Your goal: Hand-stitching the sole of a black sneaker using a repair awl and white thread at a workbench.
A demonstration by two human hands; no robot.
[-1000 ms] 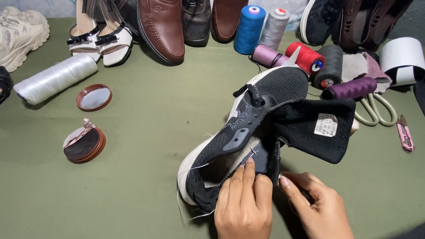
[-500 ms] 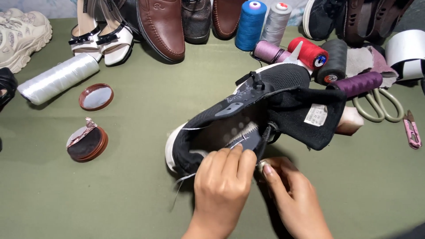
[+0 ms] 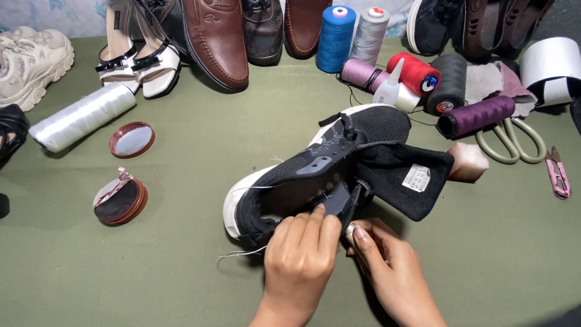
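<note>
Our left fingers (image 3: 315,227) were curled and pressed down on the side of the black knit sneaker (image 3: 327,172), pinning the fabric beside a small grey patch (image 3: 337,203) near the shoe's opening, while our right fingers (image 3: 357,233) were pinched closed on what looked like a slim dark tool or needle (image 3: 357,197) at the patch's edge; the tool was too small to tell exactly. The left hand (image 3: 299,260) and the right hand (image 3: 387,269) sat close together at the near side of the shoe, almost touching. The sneaker lay on its side in the middle of the green worktop (image 3: 181,272), white sole toward the left, its tongue with a white label (image 3: 416,177) folded out to the right. A loose white thread (image 3: 242,253) trailed from under the toe. To do this well, we judged the left fingers should hold the knit flat and taut right beside the patch, so the right could work along its edge without puckering, and the trailing thread should be kept clear of snags. Farther off to the right lay scissors (image 3: 514,145) and a pink thread snipper (image 3: 557,172); thread spools (image 3: 334,39) and other shoes (image 3: 215,39) lined the far edge, two round tins (image 3: 121,200) to the left.
</note>
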